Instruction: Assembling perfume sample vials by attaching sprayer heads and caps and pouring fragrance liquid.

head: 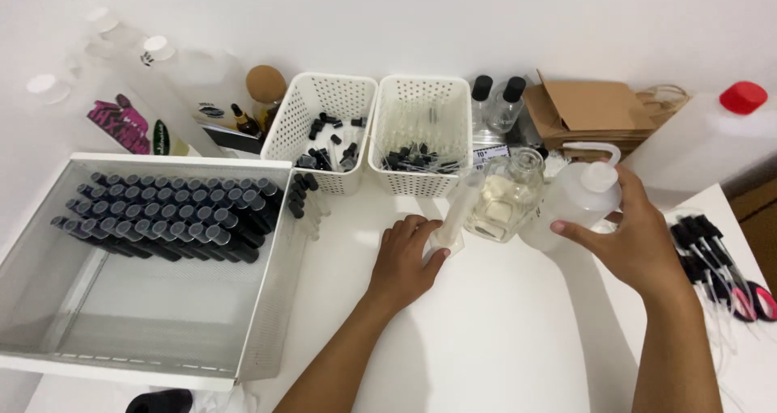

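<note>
While the mesh tray [48, 219] of stacked black-capped vials [162, 215] sits at far left, your left hand [402, 261] clasps the foot of the clear measuring cylinder [455, 215], steadying it upright. Just right stands a glass bottle [508, 196]; your right hand [639, 239] grips the plastic wash bottle [579, 199], its spout tipped toward the cylinder.
</note>
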